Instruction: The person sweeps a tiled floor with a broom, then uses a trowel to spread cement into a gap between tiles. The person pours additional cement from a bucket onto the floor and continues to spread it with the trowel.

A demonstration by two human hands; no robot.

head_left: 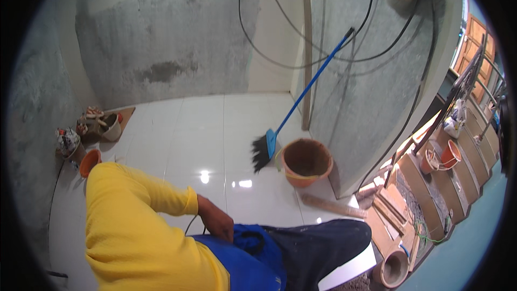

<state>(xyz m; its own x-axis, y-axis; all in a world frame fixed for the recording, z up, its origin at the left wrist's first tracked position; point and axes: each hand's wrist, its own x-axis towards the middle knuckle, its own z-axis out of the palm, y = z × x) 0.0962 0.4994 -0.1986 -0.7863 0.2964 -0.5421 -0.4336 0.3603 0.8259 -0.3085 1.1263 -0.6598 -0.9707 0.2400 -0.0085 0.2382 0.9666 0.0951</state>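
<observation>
My left hand (pixel 216 219), below a yellow sleeve, rests at my waist against the blue cloth (pixel 215 250) of my clothing. Its fingers are curled in and partly hidden, so what they hold, if anything, does not show. A thin dark cord (pixel 189 225) loops just under the wrist. My right hand is out of sight. Ahead, a broom (pixel 309 86) with a blue handle and black bristles leans on the grey wall. Its bristles rest on the white tiles beside an orange bucket (pixel 307 159), whose inside is dirty.
A wooden strip (pixel 334 206) lies before the bucket. At left stand a small orange bucket (pixel 90 163) and a pale bucket (pixel 111 127). Black cables (pixel 301 68) hang across the walls. At right, steps (pixel 431 183) carry buckets; boards (pixel 390 210) and a round pot (pixel 393 269) lie lower.
</observation>
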